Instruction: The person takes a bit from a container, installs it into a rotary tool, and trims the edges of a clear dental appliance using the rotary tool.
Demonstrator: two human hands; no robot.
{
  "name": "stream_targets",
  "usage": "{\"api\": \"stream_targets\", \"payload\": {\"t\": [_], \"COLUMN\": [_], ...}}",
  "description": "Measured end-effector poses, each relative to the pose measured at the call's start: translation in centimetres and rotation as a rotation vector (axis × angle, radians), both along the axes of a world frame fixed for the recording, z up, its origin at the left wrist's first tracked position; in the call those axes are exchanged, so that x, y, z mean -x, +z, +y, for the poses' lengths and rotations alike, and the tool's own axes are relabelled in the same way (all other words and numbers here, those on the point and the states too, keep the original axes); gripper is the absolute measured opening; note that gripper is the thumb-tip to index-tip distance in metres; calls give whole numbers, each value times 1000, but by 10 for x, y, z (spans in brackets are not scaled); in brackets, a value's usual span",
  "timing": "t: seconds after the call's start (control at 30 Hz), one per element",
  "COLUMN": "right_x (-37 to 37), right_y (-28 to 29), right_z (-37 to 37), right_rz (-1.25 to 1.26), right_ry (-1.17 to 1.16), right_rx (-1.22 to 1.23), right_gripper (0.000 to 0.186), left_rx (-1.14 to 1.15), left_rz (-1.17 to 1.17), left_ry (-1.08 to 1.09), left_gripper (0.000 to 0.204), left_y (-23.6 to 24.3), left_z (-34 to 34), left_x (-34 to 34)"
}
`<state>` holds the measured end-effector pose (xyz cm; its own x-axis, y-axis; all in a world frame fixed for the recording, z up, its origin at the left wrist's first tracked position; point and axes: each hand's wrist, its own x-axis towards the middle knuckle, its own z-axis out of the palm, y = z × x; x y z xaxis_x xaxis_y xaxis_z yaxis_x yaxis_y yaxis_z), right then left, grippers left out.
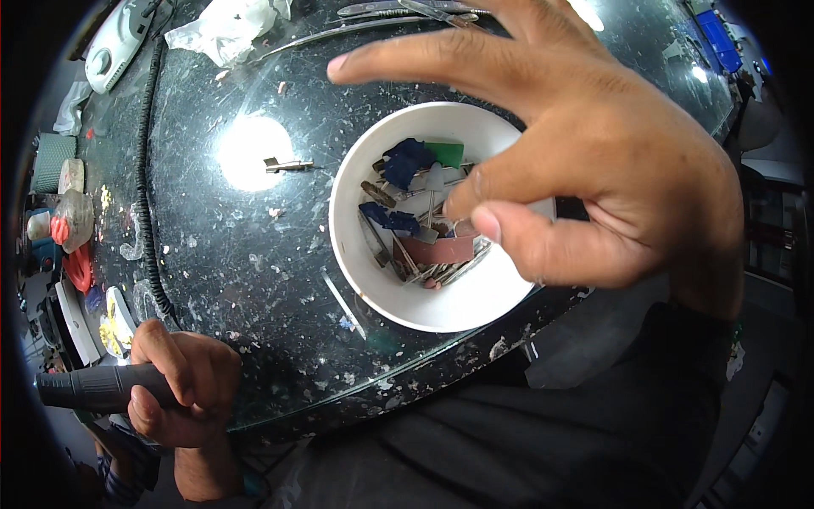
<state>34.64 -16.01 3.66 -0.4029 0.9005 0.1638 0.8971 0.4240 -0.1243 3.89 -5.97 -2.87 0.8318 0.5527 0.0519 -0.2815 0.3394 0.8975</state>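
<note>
Left hand clasped round a black handpiece, right hand hovering near-pinched right over the white bowl, red-brown strip inside, cannot tell whether gripping anything

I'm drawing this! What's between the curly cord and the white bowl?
A small metal piece, a thin stick and scattered crumbs, in the head view.

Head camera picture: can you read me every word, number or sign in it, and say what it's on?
There are none I can read.
White device with a dial: any marks are too small to read.
Black handpiece in the left hand: no readable writing.
White bowl: none readable.
</note>
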Motion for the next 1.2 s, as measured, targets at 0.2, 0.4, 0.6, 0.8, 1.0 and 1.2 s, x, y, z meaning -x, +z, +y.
{"api": "stream_targets", "payload": {"t": [0.2,0.4,0.6,0.8,1.0,1.2], "right_x": [19,13,13,-1,-6,-15], "right_y": [-5,-10,-15,-14,-15,-9], "right_z": [10,8,13,14,21,19], "right_rz": [-39,-79,-116,-180,-237,-294], "right_ry": [34,59,95,123,154,188], "right_rx": [6,18,26,36,35,20], "right_gripper": [17,17,17,17,17,16], "left_rx": [54,3,22,36,52,47], "left_rz": [13,8,9,-1,-12,-3], "left_ry": [62,21,18,9,28,45], "left_gripper": [38,36,36,36,36,37], "left_y": [0,1,3,1,0,0], "left_z": [-1,0,0,3,4,6], "left_x": [2,-1,-2,1,3,10]}}
